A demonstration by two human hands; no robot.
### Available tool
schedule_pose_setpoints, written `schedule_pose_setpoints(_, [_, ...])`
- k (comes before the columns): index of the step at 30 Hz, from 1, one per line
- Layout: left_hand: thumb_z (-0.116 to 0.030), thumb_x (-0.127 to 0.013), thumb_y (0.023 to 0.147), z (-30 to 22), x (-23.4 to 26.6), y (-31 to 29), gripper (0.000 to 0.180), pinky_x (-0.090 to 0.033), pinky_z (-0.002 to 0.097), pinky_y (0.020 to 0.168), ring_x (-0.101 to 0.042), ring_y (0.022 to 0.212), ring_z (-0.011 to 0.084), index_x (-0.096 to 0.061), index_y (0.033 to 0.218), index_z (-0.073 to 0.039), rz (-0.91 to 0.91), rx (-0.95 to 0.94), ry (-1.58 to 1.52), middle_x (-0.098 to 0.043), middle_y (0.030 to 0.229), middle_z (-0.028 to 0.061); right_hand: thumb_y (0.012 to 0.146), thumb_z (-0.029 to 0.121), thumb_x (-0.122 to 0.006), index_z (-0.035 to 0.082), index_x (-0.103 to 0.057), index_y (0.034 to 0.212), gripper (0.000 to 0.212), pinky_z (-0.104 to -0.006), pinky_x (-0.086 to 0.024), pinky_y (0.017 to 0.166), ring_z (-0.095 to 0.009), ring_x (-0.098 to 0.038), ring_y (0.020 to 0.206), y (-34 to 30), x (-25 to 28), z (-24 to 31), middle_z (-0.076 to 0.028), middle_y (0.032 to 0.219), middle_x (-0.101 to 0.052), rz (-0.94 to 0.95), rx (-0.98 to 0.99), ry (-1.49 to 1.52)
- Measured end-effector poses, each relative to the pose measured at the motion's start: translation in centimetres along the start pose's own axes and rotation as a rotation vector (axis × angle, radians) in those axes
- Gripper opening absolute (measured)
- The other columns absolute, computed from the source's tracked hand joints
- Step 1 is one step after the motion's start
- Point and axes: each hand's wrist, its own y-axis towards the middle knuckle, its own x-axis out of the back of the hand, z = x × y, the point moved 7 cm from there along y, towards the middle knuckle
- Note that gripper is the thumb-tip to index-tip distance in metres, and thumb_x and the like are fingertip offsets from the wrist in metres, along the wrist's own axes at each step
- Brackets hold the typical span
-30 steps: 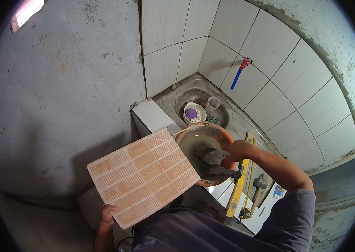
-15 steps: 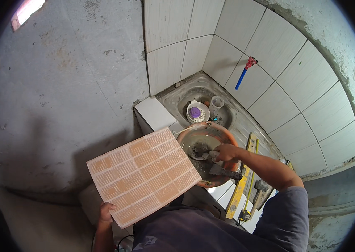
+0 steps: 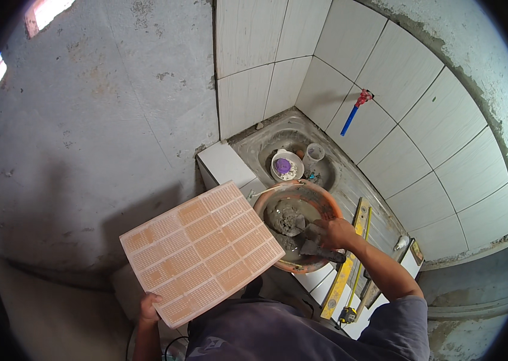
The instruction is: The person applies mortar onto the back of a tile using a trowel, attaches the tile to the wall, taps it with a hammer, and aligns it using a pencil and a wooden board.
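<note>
Currently, the left hand (image 3: 150, 307) grasps the tan tile (image 3: 203, 253) by its near-left corner, thumb on the ribbed back, which faces up; the tile is tilted and lies in front of the shirt (image 3: 278, 328), its far-right part just beside the orange bucket (image 3: 336, 209). Whether it touches the rim or leans on the body cannot be told. The right hand (image 3: 335, 233) is inside the bucket, fingers curled round a grey-coated implement (image 3: 312, 231); its shape is mostly hidden. Principal risk, as judged: a one-corner grip gives poor leverage, so any load added to the far side could twist the tile out of the fingers, chipping it on the bucket or floor. Second risk: the grey mix (image 3: 285, 216) looks lumpy amid watery liquid; if uneven, it could slide off the sloping back or coat it patchily. Third: the dark-handled trowel (image 3: 330, 253) lies across the rim close to the right hand; a knock from the wrist could tip it into the mix or onto the counter. Fourth: the forearm passes over the yellow spirit level (image 3: 341, 278), with the tape measure (image 3: 348, 314) near its lower end; a low elbow sweep could shift either. Drips could also foul both.
</note>
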Motion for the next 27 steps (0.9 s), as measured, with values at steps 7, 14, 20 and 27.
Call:
schedule_pose_setpoints(7, [-0.011,-0.048,0.063,0.3,0.1,1.2,0.058,-0.044,0.0362,0.087,-0.056,0.097,0.0295,-0.044,0.118,0.008,0.015,-0.027,-0.045,-0.057,0.108,0.017,0.068,0.025,-0.063,0.015,-0.054,0.118,0.051,-0.0402,-0.048,0.076,-0.032,-0.062,0.082,-3.0,2.0,-2.8,-0.015,0.093,-0.064,-0.179,0.062,0.148])
schedule_pose_setpoints(14, [-0.014,-0.049,0.064,3.2,0.0,4.9,0.06,-0.047,0.0398,0.086,-0.058,0.096,0.0327,-0.043,0.119,0.009,0.105,0.048,-0.049,-0.056,0.11,0.0206,0.065,0.023,-0.066,0.013,-0.056,0.114,0.051,-0.0402,-0.049,0.072,-0.033,-0.061,0.079,-8.9,4.2,-4.5,-0.017,0.089,-0.063,-0.234,-0.041,0.26])
schedule_pose_setpoints(20, [-0.007,-0.046,0.067,6.3,-3.9,7.7,0.05,-0.043,0.0342,0.088,-0.056,0.099,0.0269,-0.048,0.116,0.006,0.225,0.154,-0.122,-0.057,0.109,0.0159,0.066,0.024,-0.066,0.01,-0.058,0.109,0.046,-0.0406,-0.048,0.068,-0.034,-0.06,0.077,-11.8,7.8,-2.7,-0.015,0.089,-0.063,-0.405,-0.028,0.196])
schedule_pose_setpoints(27, [-0.01,-0.046,0.067,8.2,-6.6,10.3,0.056,-0.043,0.0379,0.092,-0.054,0.104,0.0295,-0.043,0.121,0.006,0.337,0.204,-0.025,-0.054,0.114,0.0181,0.067,0.025,-0.068,0.012,-0.058,0.104,0.04,-0.0403,-0.049,0.065,-0.031,-0.061,0.073,-9.0,7.6,4.7,-0.009,0.086,-0.06,-0.482,0.04,0.186])
